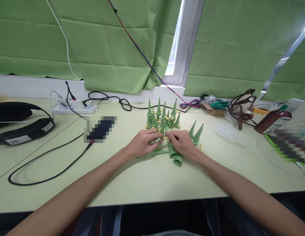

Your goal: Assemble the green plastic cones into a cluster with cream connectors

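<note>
My left hand (146,142) is closed in a pinch, its fingertips at a small yellow valve (165,138). Facing it, my right hand (183,142) pinches a green plastic watering spike (167,127); the fingers hide part of it. Behind both hands, several green watering spikes (159,108) with yellow valves stand point up in a cluster. Two more upright spikes (197,135) are just right of my right hand. Below my hands, a green spike (157,152) lies flat beside green pieces with round open ends (177,160).
A phone (100,129) on a black cable lies left, near a white power strip (91,108) and a black padded device (24,131). Rightward are a clear plastic bag (228,132), a cardboard box (213,109), a brown bottle (273,122) and a green-edged blurred object (287,149).
</note>
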A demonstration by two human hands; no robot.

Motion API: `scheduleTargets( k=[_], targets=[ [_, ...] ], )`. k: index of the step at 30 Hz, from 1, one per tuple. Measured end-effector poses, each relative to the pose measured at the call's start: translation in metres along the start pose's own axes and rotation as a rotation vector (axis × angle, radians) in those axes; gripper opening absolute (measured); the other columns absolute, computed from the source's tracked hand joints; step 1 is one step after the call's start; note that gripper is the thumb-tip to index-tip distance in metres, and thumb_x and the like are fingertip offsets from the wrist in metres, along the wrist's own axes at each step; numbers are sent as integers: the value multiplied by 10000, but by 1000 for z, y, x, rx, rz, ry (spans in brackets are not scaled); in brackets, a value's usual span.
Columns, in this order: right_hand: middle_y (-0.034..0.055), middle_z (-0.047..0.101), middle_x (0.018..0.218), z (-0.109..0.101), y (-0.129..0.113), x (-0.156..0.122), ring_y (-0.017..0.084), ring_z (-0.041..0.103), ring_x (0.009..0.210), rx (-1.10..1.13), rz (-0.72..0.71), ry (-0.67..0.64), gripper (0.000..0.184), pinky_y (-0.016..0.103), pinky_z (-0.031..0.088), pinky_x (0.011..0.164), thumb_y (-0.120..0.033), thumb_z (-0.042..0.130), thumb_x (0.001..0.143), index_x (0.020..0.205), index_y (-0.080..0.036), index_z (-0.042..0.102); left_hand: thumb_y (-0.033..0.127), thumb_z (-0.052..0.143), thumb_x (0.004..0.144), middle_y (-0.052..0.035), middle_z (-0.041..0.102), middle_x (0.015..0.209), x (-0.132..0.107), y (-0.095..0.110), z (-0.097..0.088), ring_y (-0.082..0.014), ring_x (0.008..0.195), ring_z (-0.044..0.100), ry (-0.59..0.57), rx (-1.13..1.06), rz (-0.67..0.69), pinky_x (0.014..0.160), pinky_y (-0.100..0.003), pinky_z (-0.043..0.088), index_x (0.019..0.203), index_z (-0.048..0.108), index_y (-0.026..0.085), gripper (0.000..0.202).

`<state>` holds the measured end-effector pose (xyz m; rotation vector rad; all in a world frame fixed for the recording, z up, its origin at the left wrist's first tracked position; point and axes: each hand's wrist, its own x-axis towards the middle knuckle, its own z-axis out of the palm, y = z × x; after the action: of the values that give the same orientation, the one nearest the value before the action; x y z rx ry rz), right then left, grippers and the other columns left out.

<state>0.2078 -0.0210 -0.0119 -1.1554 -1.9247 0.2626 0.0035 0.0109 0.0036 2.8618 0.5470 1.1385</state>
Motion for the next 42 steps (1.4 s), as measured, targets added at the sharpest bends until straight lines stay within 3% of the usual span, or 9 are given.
scheduleTargets(
  k=[6, 10, 14, 27, 35, 42],
  targets=[
    [-35, 443, 509, -3, -4, 1, 93, 359, 487, 8, -20, 26, 485, 259, 296, 526, -407, 440, 1001, 572, -181, 433, 250, 567, 927, -7, 600, 707, 1, 0, 1, -90, 559, 472, 33, -34, -24, 511, -209, 370, 967, 701, 168, 162],
    [-6, 593, 663, -7, -11, 1, 109, 478, 568, 90, -63, 17, 252, 241, 387, 566, -340, 500, 981, 830, -175, 616, 244, 588, 917, -1, 600, 691, 2, -1, 0, -90, 573, 487, 61, -78, -71, 516, -197, 388, 973, 705, 168, 150],
    [25, 648, 761, -8, -11, 0, 128, 545, 636, 113, -113, 27, 147, 240, 425, 569, -284, 543, 956, 945, -174, 641, 231, 613, 902, -7, 627, 712, 3, -1, -2, -80, 561, 491, 83, -104, -95, 523, -194, 400, 948, 706, 157, 128],
    [47, 676, 847, -6, -7, -1, 155, 599, 716, 153, -129, 48, 111, 260, 467, 600, -254, 557, 952, 954, -187, 646, 276, 648, 879, -2, 635, 706, 4, 1, -3, -71, 529, 483, 77, -187, -209, 519, -193, 422, 932, 731, 161, 151],
    [10, 633, 712, -6, -7, -1, 129, 544, 585, 169, -45, 14, 155, 259, 439, 580, -300, 546, 954, 891, -187, 631, 256, 640, 886, 1, 619, 709, 4, 1, -3, -68, 529, 465, 66, -194, -188, 509, -189, 405, 938, 724, 162, 137],
    [-27, 519, 581, -6, -7, 0, 115, 442, 535, 133, -30, -8, 309, 250, 378, 552, -374, 491, 978, 741, -190, 562, 263, 607, 908, -5, 612, 715, 3, 0, -2, -85, 562, 486, 49, -157, -135, 521, -201, 393, 974, 722, 175, 159]
  ],
)
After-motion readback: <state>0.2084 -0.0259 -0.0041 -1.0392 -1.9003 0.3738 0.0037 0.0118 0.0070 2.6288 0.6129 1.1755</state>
